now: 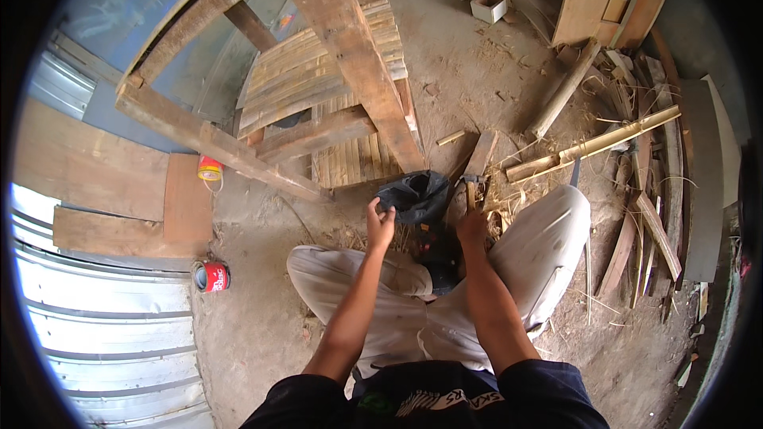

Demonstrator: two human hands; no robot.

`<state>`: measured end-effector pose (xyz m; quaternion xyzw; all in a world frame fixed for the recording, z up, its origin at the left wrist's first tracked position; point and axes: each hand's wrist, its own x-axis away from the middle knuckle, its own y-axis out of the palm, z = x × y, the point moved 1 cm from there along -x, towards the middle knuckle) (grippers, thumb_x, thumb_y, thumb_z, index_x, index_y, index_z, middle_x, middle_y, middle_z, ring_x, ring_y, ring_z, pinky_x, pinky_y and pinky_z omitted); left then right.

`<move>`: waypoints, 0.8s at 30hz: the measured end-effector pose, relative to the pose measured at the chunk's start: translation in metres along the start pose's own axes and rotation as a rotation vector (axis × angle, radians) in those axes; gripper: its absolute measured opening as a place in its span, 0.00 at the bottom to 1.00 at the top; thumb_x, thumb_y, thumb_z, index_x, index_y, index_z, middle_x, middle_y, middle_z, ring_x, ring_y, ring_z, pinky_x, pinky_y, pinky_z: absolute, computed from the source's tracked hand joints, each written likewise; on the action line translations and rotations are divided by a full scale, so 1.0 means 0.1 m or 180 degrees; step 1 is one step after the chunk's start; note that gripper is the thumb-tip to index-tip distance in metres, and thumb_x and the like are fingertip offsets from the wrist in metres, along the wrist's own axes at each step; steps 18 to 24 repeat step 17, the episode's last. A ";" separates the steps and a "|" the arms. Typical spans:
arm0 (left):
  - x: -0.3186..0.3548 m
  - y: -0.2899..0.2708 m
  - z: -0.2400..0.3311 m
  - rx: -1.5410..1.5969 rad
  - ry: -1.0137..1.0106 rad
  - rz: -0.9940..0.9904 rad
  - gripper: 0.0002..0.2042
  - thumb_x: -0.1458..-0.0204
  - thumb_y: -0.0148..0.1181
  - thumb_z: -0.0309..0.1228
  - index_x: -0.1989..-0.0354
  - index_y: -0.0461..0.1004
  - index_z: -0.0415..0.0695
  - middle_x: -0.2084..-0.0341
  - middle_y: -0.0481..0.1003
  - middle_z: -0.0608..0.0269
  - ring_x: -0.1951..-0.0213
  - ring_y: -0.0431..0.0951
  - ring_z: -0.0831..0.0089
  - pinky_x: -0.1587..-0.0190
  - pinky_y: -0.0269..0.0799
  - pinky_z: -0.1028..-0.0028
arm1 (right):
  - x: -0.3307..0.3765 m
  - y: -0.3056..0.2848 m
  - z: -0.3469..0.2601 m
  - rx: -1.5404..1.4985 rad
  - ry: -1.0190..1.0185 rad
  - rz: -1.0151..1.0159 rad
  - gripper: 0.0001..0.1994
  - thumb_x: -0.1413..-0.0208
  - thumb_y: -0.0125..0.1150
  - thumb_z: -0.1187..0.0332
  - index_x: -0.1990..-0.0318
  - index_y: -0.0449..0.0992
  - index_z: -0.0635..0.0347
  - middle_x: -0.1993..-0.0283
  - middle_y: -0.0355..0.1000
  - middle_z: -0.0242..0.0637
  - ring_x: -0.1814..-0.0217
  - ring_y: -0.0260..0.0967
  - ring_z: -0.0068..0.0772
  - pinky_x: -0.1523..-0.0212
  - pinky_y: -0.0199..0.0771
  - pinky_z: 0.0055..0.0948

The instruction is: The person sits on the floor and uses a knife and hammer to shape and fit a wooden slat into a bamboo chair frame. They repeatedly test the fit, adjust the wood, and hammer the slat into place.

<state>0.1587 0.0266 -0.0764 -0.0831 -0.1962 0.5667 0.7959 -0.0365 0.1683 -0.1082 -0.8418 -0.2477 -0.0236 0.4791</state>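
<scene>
Between my knees sits a black plastic bag (425, 205), its mouth gaping upward. My left hand (380, 225) pinches the bag's near left edge; the inside is too dark to make out. My right hand (472, 227) is wrapped round the handle of a hammer (470, 187), whose head points away from me, just right of the bag. Beyond the bag stands a wooden frame (350, 40) of rough beams, with split bamboo slats (318, 71) across it. A short wooden board (481, 154) lies on the ground past the hammer.
A split bamboo length (596, 143) lies beyond my right knee, near a bamboo pole (564, 89) and piled wood strips (636, 230). Shavings litter the floor. To the left are a red can (211, 276), another can (210, 168) and corrugated metal sheeting (119, 310).
</scene>
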 end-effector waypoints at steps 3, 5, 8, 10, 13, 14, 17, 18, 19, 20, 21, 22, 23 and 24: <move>0.04 -0.18 -0.12 0.0568 -0.0765 -0.0542 0.25 0.38 0.55 0.37 0.35 0.58 0.46 0.38 0.66 0.54 0.46 0.75 0.62 0.48 0.72 0.67 | 0.01 -0.11 -0.33 -0.0343 -0.1116 0.0756 0.19 0.47 0.62 0.69 0.50 0.69 0.68 0.49 0.66 0.57 0.49 0.65 0.60 0.46 0.67 0.49; 0.19 -0.29 -0.25 -0.0366 -0.0399 -0.0571 0.23 0.38 0.55 0.36 0.36 0.60 0.45 0.39 0.67 0.54 0.46 0.75 0.64 0.48 0.72 0.66 | 0.08 -0.19 -0.62 -0.1041 -0.1999 0.1171 0.11 0.46 0.61 0.71 0.57 0.73 0.66 0.58 0.72 0.52 0.57 0.70 0.60 0.53 0.72 0.47; 0.40 -0.39 -0.37 -0.0771 0.0245 -0.0473 0.23 0.40 0.57 0.30 0.37 0.62 0.42 0.41 0.67 0.47 0.44 0.72 0.52 0.46 0.71 0.61 | 0.22 -0.18 -0.96 -0.1425 -0.2846 0.0174 0.08 0.48 0.62 0.74 0.60 0.74 0.64 0.59 0.73 0.50 0.56 0.71 0.58 0.54 0.72 0.46; 0.52 -0.36 -0.35 -0.1326 0.0605 -0.0305 0.23 0.42 0.57 0.27 0.38 0.62 0.41 0.41 0.66 0.45 0.42 0.69 0.48 0.46 0.70 0.60 | 0.21 -0.08 -1.05 -0.1289 -0.2799 -0.0394 0.08 0.49 0.62 0.74 0.61 0.75 0.63 0.58 0.74 0.49 0.55 0.72 0.57 0.54 0.73 0.46; 0.45 -0.26 -0.14 -0.1624 0.1603 0.0003 0.24 0.43 0.59 0.33 0.38 0.63 0.43 0.40 0.65 0.46 0.39 0.66 0.49 0.39 0.61 0.55 | 0.17 0.12 -0.87 -0.0390 -0.2689 -0.0963 0.09 0.50 0.62 0.75 0.61 0.77 0.61 0.56 0.74 0.50 0.53 0.73 0.56 0.53 0.75 0.47; 0.44 -0.23 -0.09 -0.1839 0.1976 0.0149 0.25 0.43 0.60 0.35 0.38 0.64 0.44 0.39 0.64 0.47 0.38 0.66 0.50 0.37 0.59 0.55 | 0.14 0.19 -0.74 0.0130 -0.2497 -0.1189 0.09 0.51 0.62 0.76 0.60 0.77 0.61 0.55 0.74 0.50 0.53 0.74 0.56 0.53 0.75 0.47; 0.29 -0.02 -0.04 -0.2083 0.1255 -0.0808 0.27 0.41 0.57 0.39 0.34 0.61 0.50 0.33 0.58 0.46 0.32 0.59 0.52 0.29 0.48 0.55 | 0.09 0.41 -0.45 0.0585 -0.2452 -0.1296 0.22 0.54 0.68 0.71 0.49 0.77 0.59 0.50 0.73 0.54 0.45 0.71 0.54 0.48 0.76 0.41; 0.29 -0.02 -0.04 -0.2083 0.1255 -0.0808 0.27 0.41 0.57 0.39 0.34 0.61 0.50 0.33 0.58 0.46 0.32 0.59 0.52 0.29 0.48 0.55 | 0.09 0.41 -0.45 0.0585 -0.2452 -0.1296 0.22 0.54 0.68 0.71 0.49 0.77 0.59 0.50 0.73 0.54 0.45 0.71 0.54 0.48 0.76 0.41; 0.29 -0.02 -0.04 -0.2083 0.1255 -0.0808 0.27 0.41 0.57 0.39 0.34 0.61 0.50 0.33 0.58 0.46 0.32 0.59 0.52 0.29 0.48 0.55 | 0.09 0.41 -0.45 0.0585 -0.2452 -0.1296 0.22 0.54 0.68 0.71 0.49 0.77 0.59 0.50 0.73 0.54 0.45 0.71 0.54 0.48 0.76 0.41; 0.29 -0.02 -0.04 -0.2083 0.1255 -0.0808 0.27 0.41 0.57 0.39 0.34 0.61 0.50 0.33 0.58 0.46 0.32 0.59 0.52 0.29 0.48 0.55 | 0.09 0.41 -0.45 0.0585 -0.2452 -0.1296 0.22 0.54 0.68 0.71 0.49 0.77 0.59 0.50 0.73 0.54 0.45 0.71 0.54 0.48 0.76 0.41; 0.29 -0.02 -0.04 -0.2083 0.1255 -0.0808 0.27 0.41 0.57 0.39 0.34 0.61 0.50 0.33 0.58 0.46 0.32 0.59 0.52 0.29 0.48 0.55 | 0.09 0.41 -0.45 0.0585 -0.2452 -0.1296 0.22 0.54 0.68 0.71 0.49 0.77 0.59 0.50 0.73 0.54 0.45 0.71 0.54 0.48 0.76 0.41; 0.29 -0.02 -0.04 -0.2083 0.1255 -0.0808 0.27 0.41 0.57 0.39 0.34 0.61 0.50 0.33 0.58 0.46 0.32 0.59 0.52 0.29 0.48 0.55 | 0.09 0.41 -0.45 0.0585 -0.2452 -0.1296 0.22 0.54 0.68 0.71 0.49 0.77 0.59 0.50 0.73 0.54 0.45 0.71 0.54 0.48 0.76 0.41; 0.29 -0.02 -0.04 -0.2083 0.1255 -0.0808 0.27 0.41 0.57 0.39 0.34 0.61 0.50 0.33 0.58 0.46 0.32 0.59 0.52 0.29 0.48 0.55 | 0.09 0.41 -0.45 0.0585 -0.2452 -0.1296 0.22 0.54 0.68 0.71 0.49 0.77 0.59 0.50 0.73 0.54 0.45 0.71 0.54 0.48 0.76 0.41; 0.29 -0.02 -0.04 -0.2083 0.1255 -0.0808 0.27 0.41 0.57 0.39 0.34 0.61 0.50 0.33 0.58 0.46 0.32 0.59 0.52 0.29 0.48 0.55 | 0.09 0.41 -0.45 0.0585 -0.2452 -0.1296 0.22 0.54 0.68 0.71 0.49 0.77 0.59 0.50 0.73 0.54 0.45 0.71 0.54 0.48 0.76 0.41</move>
